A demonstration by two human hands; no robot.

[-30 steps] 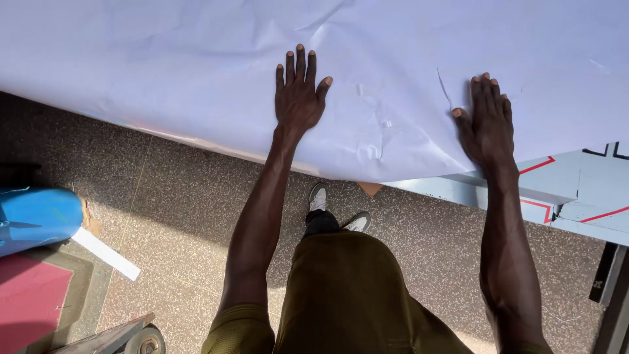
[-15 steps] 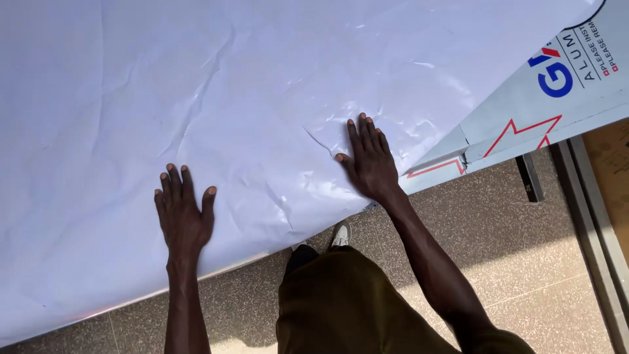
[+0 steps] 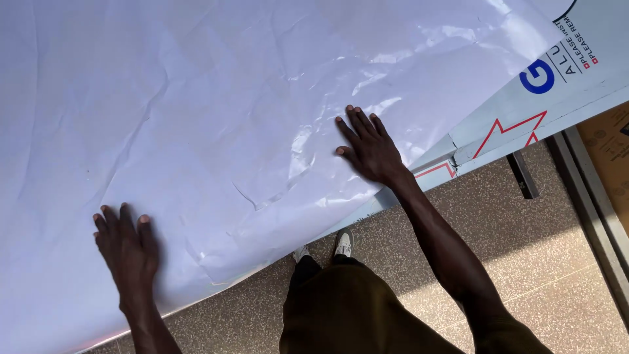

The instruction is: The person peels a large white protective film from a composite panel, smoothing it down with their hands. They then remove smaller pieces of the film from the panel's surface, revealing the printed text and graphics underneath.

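A big white film sheet (image 3: pixel 216 111) fills most of the view, top L to lower centre. It's glossy and creased, w/ wrinkle ridges running toward its near edge and a bright glare patch approx. mid-frame. It lies flat over a pale panel (image 3: pixel 517 111), which shows bare only at the top R corner and along a thin strip at the near edge; that bare part carries a blue round mark, dark lettering and red zigzag lines.

Below the panel edge is a speckled brown floor (image 3: pixel 544 262), partly sunlit, partly in shadow. Grey metal rails (image 3: pixel 590 210) run diagonally along the R side, w/ what looks like brown cardboard beyond them, though only a sliver shows.

The person's dark olive trousers (image 3: pixel 354 308) fill bottom centre, and a light shoe (image 3: pixel 344 244) pokes out just under the sheet's near edge.

Right hand (image 3: pixel 368 149): palm down on the sheet, fingers spread and pointing up-left, pressed flat, gripping nothing. It sits near the sheet's R-hand border, just beside where the bare panel w/ red lines begins.

Left hand (image 3: pixel 128 246): also palm down and flat on the sheet, fingers slightly apart, nothing pinched. It rests close to the near edge at lower L, well apart from the right hand, w/ a cluster of creases between the two.
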